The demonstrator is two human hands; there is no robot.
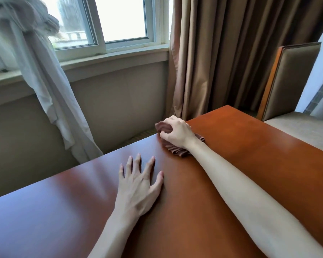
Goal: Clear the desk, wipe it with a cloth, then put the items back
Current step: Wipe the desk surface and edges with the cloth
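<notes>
A glossy reddish-brown wooden desk (250, 155) fills the lower half of the head view. My right hand (175, 131) grips a crumpled brown cloth (177, 150) at the desk's far edge, with my arm stretched across the top. The cloth pokes out on both sides of the hand and overhangs the edge a little. My left hand (140, 185) rests flat on the desk nearer to me, fingers spread and straight, holding nothing.
Beyond the desk's far edge is a beige wall under a window (110, 25). A white sheer curtain (50, 90) hangs at the left, brown drapes (231, 53) at the right. An upholstered chair (287, 81) stands past the desk's right end.
</notes>
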